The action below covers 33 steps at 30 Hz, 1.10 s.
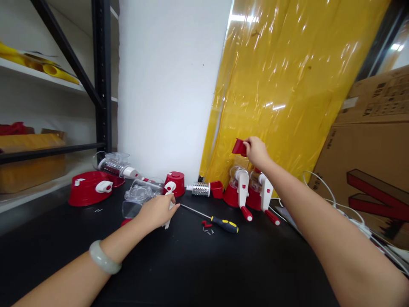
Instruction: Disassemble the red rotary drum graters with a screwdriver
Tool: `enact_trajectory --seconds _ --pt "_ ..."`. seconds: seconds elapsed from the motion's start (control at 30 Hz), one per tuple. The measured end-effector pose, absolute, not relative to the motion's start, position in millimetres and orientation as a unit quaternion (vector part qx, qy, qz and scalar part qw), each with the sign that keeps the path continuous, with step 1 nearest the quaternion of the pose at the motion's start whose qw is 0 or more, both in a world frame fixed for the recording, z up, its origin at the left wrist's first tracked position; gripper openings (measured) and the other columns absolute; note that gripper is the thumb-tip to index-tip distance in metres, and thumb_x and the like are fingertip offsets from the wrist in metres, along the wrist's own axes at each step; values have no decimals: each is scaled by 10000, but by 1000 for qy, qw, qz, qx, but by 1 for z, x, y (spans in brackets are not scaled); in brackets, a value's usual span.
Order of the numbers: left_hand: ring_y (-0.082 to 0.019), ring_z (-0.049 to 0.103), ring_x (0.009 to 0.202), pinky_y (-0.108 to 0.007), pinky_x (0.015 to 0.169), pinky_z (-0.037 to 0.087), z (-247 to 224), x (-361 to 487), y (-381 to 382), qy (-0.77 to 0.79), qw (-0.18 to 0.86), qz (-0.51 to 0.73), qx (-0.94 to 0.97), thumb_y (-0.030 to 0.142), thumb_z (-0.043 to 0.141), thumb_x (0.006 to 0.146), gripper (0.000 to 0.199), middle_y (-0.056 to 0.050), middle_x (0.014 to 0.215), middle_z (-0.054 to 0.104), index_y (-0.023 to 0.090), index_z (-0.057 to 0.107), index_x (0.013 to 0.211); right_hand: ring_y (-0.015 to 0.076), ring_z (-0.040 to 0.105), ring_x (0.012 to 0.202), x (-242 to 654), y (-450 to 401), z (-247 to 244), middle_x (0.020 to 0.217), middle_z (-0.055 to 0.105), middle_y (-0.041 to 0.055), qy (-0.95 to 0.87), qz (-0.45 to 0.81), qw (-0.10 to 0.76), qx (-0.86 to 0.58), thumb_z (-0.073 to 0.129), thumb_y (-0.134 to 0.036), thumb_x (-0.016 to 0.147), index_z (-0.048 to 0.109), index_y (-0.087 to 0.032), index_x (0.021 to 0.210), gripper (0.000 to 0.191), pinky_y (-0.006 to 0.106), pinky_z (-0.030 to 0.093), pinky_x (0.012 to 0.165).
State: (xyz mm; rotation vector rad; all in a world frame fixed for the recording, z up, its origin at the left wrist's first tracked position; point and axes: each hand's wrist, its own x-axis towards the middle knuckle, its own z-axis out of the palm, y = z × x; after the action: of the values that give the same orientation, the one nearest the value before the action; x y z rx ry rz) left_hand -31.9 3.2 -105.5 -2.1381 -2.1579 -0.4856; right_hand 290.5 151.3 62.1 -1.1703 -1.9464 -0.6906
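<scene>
My right hand [256,151] is raised at the back right, its fingers closed on a red food pusher [238,146]. Directly below that stands a rotary grater [242,187] with a clear hopper, a white crank and a red knob. A second rotary grater [266,194] stands close on its right. Low over the table, my left hand [159,210] pinches a white plastic piece [167,224], mostly hidden by the fingers. Clear plastic grater housings [137,194] lie just left of this hand. Behind it sits a small red base [175,183] with a white knob.
A screwdriver [225,224] lies mid-table beside a small red clip [206,224] and several screws [209,232]. Toward the wall are a metal grating drum [200,189] and a red cup [217,189]. A large red base [87,189] is left; a cardboard box [367,162] and cables stand right.
</scene>
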Motion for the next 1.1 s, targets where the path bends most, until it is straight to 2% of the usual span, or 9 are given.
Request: enact_trajectory --seconds 0.13,0.3,0.4,0.63,0.77,0.83,0.93,1.0,1.1 --pt "-287 684 938 -344 721 477 -108 -32 4 -698 21 -161 -697 492 454 903 345 -107 982 735 216 631 1013 228 589 941 268 120 29 978 645 124 -831 -245 267 -422 410 -238 1000 631 -151 959 241 320 427 851" --pt "-286 684 924 -349 723 474 -107 -31 2 -698 21 -168 -696 477 455 906 328 -111 975 733 215 627 1002 204 637 867 243 103 -24 933 667 105 -887 -194 124 -401 457 -306 1003 633 -161 938 237 279 441 786" --pt "-293 683 929 -346 702 472 -105 -30 0 -700 23 -168 -694 479 455 906 321 -109 972 732 223 627 997 206 665 861 233 106 -47 953 681 111 -895 -164 70 -408 470 -314 1000 640 -158 966 233 276 459 769" --pt "-287 684 926 -342 704 476 -103 -30 0 -698 24 -168 -696 481 448 911 326 -103 968 733 224 629 1000 180 655 930 227 116 -67 1070 664 82 -890 -113 9 -442 548 -342 975 634 -139 1090 249 368 537 838" --pt "-295 681 938 -357 725 480 -104 -31 1 -697 22 -168 -697 481 448 905 332 -106 973 733 219 629 1001 194 641 977 232 113 -70 1146 638 82 -889 -103 -15 -446 586 -363 952 611 -151 1163 300 405 545 851" --pt "-298 680 947 -358 730 480 -104 -30 1 -696 22 -169 -697 485 446 903 335 -106 973 733 222 629 1001 191 651 949 235 110 -72 1105 658 80 -890 -100 -28 -444 605 -343 939 627 -144 1125 274 385 539 837" --pt "-301 683 937 -361 727 483 -104 -30 1 -697 23 -168 -697 486 444 902 338 -107 960 734 221 630 1001 195 679 876 238 107 -69 1000 704 88 -892 -100 -37 -439 651 -275 893 672 -152 1011 172 295 506 760" --pt "-302 685 929 -364 725 486 -104 -30 1 -697 23 -167 -697 482 448 901 333 -106 957 735 222 631 1000 201 687 857 239 107 -58 960 721 87 -894 -105 -29 -435 666 -260 867 690 -174 944 117 258 470 715" --pt "-302 684 931 -363 716 486 -104 -31 1 -698 20 -164 -697 488 449 900 333 -102 962 736 228 631 1001 208 678 905 240 112 -28 973 727 78 -894 -122 -2 -431 649 -277 875 691 -197 925 103 251 442 724"
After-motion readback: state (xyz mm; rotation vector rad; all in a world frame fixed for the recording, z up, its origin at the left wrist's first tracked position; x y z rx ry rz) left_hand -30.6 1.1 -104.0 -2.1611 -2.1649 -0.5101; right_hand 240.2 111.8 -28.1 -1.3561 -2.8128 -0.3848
